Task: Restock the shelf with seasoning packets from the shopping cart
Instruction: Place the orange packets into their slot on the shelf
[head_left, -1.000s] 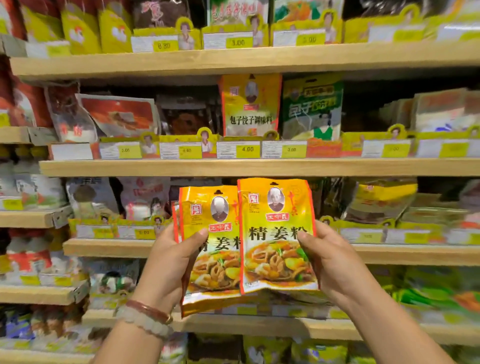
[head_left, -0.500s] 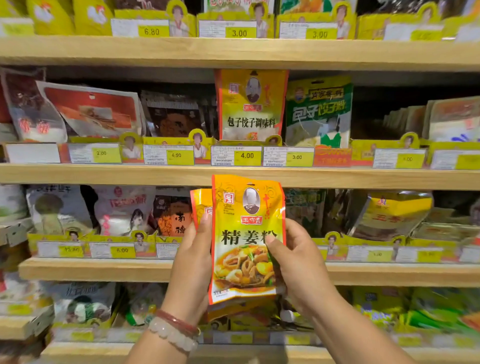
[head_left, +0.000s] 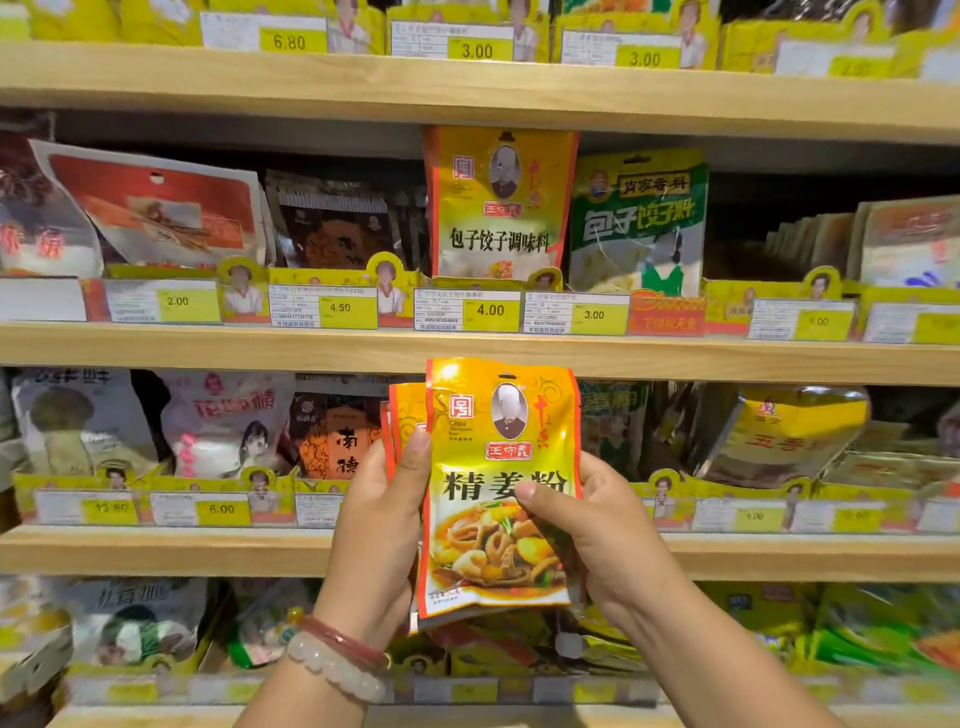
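I hold a small stack of yellow-orange seasoning packets (head_left: 498, 467) upright in front of the shelf. The front packet shows a portrait, Chinese characters and a dish photo. A second packet (head_left: 408, 415) peeks out behind it on the left. My left hand (head_left: 382, 525) grips the stack's left edge, thumb on the front. My right hand (head_left: 597, 525) grips the right edge, thumb across the middle of the front packet. The stack hangs level with the wooden shelf board (head_left: 156, 551) below the middle tier. The shopping cart is out of view.
Wooden shelves hold many seasoning bags behind yellow price-tag strips. A similar yellow packet (head_left: 501, 202) stands on the tier above, beside a green bag (head_left: 641, 223). Behind my hands sit an orange-black bag (head_left: 337, 436) and flat yellow packs (head_left: 779, 431).
The two packets that were fanned side by side have been slid together into one stack. The view has moved closer to the shelf and my hands sit nearer each other.
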